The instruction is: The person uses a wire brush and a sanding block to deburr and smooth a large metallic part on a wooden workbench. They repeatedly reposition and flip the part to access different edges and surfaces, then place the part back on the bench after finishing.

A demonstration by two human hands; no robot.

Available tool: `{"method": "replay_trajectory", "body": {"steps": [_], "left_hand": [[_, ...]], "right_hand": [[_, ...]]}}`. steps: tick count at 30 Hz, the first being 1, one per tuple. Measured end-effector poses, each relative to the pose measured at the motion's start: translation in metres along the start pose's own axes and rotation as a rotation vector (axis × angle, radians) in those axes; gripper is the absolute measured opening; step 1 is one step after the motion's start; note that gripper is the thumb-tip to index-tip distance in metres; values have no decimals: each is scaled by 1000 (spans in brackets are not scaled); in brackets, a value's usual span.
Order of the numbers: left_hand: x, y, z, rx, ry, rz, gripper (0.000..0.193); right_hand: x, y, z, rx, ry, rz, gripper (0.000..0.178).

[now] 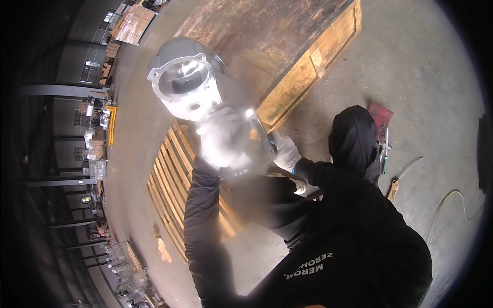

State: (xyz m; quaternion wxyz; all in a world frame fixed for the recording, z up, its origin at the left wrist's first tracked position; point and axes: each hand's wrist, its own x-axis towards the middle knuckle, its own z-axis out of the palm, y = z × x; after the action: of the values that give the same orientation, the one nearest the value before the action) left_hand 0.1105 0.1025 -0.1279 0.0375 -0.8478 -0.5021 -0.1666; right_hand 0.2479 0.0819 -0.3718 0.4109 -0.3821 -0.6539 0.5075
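Note:
A large silver metal casting (185, 95) with a round, flanged opening rests by the near corner of a worn wooden workbench (287, 61). Its near end is washed out by glare. My left hand (222, 134), in a white knit glove, lies closed over the casting's middle; bright haze blurs its fingertips. At the casting's right rim my right hand (287, 153), gloved the same way, curls its fingers against the curved edge. Part of that grip is hidden behind the rim. A smeared patch covers the area just below the casting.
A slatted wooden pallet (177, 179) lies on the floor at left. An air blow gun with an orange handle (393, 190), a thin hose (446, 197) and a red sheet (380, 115) lie at right. Wrapped boxes (134, 24) and a wire cage (126, 267) stand along the far left.

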Motion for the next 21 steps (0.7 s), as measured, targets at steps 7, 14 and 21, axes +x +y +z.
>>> {"method": "replay_trajectory", "body": {"steps": [7,14,21], "left_hand": [[-6,1,-3,-98,-25,-72,17],[-4,4,-3,-131,56,55,25],[-4,1,-4,-76,-13,28,21]], "right_hand": [[-49,15,11,-199,50,2,18],[-87,20,-14,-323,-26,-104,20],[-72,17,-6,295,-85,212,27]]}}
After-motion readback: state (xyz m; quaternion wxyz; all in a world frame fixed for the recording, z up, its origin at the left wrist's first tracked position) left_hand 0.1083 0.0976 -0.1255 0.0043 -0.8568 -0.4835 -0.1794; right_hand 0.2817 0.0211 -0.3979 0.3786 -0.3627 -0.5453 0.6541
